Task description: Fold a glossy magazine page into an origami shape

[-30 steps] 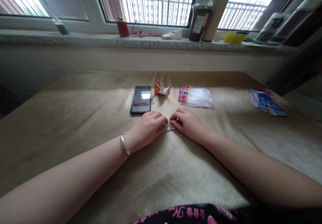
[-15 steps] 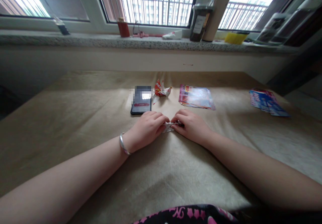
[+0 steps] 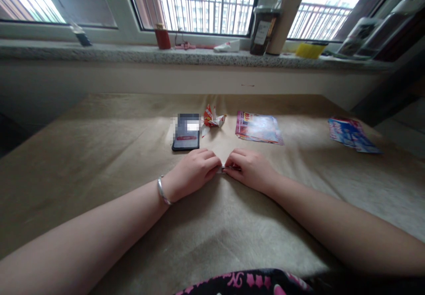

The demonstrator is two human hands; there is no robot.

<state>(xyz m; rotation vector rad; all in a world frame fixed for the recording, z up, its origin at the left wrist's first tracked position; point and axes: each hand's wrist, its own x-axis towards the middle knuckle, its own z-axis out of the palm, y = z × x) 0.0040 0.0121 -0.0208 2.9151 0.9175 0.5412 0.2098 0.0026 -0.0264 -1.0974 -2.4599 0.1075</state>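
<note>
Between my hands, low over the table, is a small narrow piece of folded paper (image 3: 221, 170), pale along its front; most of it is hidden by fingers. My left hand (image 3: 198, 166), with a silver bangle at the wrist, pinches its left end. The right end is pinched by my right hand (image 3: 248, 166), fingers curled over it. Just beyond my left hand lies a phone (image 3: 186, 136) with a lit screen. A red and white folded paper figure (image 3: 213, 120) stands to the right of the phone.
A stack of printed leaflets (image 3: 259, 129) lies beyond my right hand, and more blue leaflets (image 3: 353, 136) sit far right. The tan-covered table (image 3: 99, 162) meets a wall below a granite sill (image 3: 116, 54), which holds a red container (image 3: 162, 37), a dark jar (image 3: 263, 32) and a yellow box (image 3: 311, 50).
Less of the folded paper's pale face shows between the fingers; it now appears as a thinner strip. Both hands have shifted very slightly toward me and still grip it.
</note>
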